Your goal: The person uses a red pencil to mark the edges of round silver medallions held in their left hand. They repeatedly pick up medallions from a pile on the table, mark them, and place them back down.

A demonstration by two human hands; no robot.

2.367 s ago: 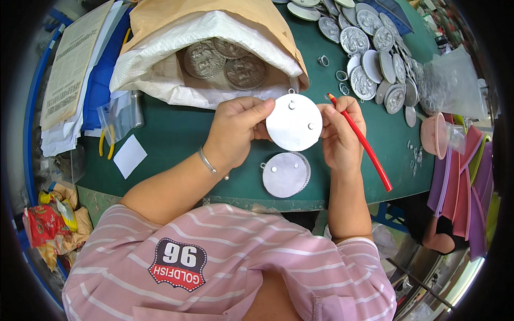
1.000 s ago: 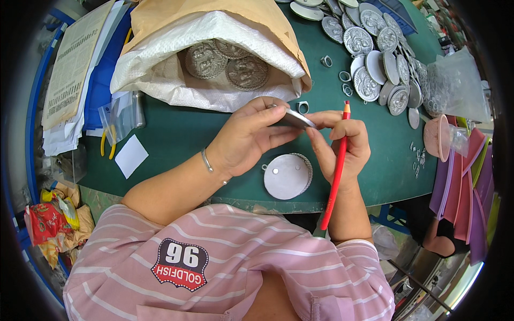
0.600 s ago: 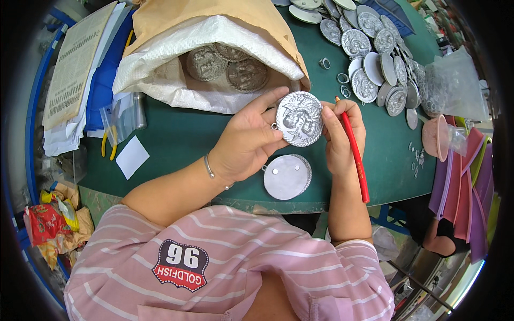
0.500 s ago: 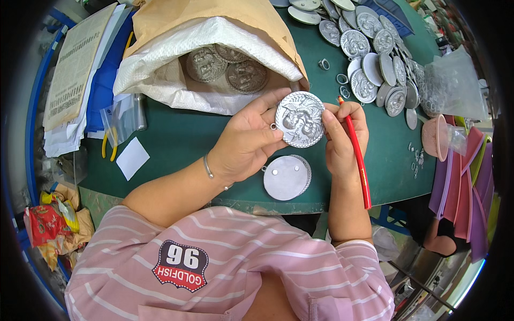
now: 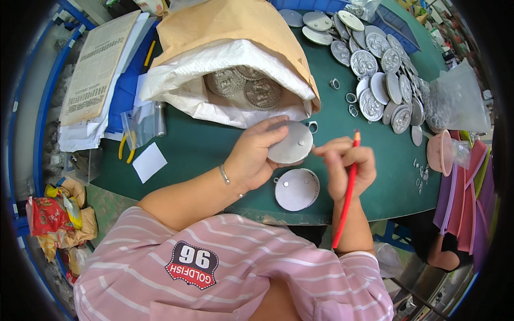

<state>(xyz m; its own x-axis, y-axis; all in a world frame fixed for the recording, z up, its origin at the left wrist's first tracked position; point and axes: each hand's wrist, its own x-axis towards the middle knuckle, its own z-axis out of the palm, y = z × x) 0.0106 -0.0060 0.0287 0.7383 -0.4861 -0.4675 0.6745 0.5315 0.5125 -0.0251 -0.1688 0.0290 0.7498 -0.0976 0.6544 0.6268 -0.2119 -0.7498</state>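
In my left hand (image 5: 249, 155) is a round silver-grey metal medallion (image 5: 286, 145), thumb on top and fingers beneath. Its smooth back faces up, showing a small round stud, and a loop sticks out at its upper right. My right hand (image 5: 348, 166) grips a red pencil (image 5: 346, 206), tip upward, with its index finger reaching close to the medallion's right edge. Just below lies a short stack of medallions (image 5: 295, 195), the top one plain side up with two studs. Beyond my left hand, an open paper sack with white lining (image 5: 182, 80) has several embossed medallions (image 5: 262, 95) inside.
A heap of medallions (image 5: 377, 85) covers the far right of the green table (image 5: 203, 134), with metal rings (image 5: 351, 98) beside it. Further right are a clear plastic bag (image 5: 460, 96) and a pink cup (image 5: 440, 152). Papers (image 5: 99, 69), yellow-handled pliers (image 5: 127, 147) and a white card (image 5: 150, 162) lie left.
The held medallion has turned from its embossed face to its plain back. My right hand has come off its rim and moved slightly down, still with the pencil.
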